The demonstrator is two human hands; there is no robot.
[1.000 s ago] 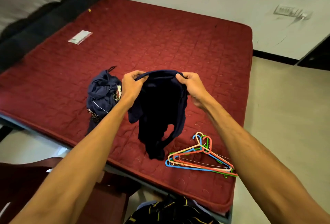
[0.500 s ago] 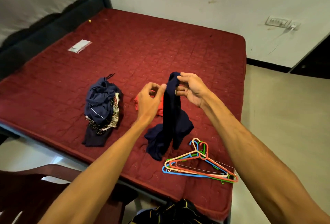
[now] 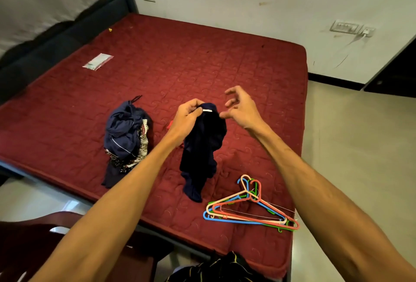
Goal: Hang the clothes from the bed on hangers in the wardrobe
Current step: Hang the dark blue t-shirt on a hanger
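My left hand (image 3: 188,115) grips the top of a dark navy garment (image 3: 202,151) by its collar, where a white label shows. The cloth hangs down and its lower end touches the red mattress (image 3: 202,61). My right hand (image 3: 240,108) hovers just right of the garment with fingers loosely spread, holding nothing. A pile of clothes (image 3: 126,135), blue on top with patterned fabric under it, lies to the left. A bit of red cloth (image 3: 169,125) peeks out behind my left wrist. A stack of coloured plastic hangers (image 3: 249,207) lies near the mattress's front right corner.
A small clear plastic packet (image 3: 98,61) lies far left on the mattress. A dark red chair (image 3: 33,243) stands at the lower left beside the bed. Dark striped fabric (image 3: 216,268) shows at the bottom edge. Tiled floor (image 3: 360,146) lies right of the bed.
The garment passed from both hands to my left hand alone. My right hand let go and drew away to the right with fingers spread. The view tilted up slightly.
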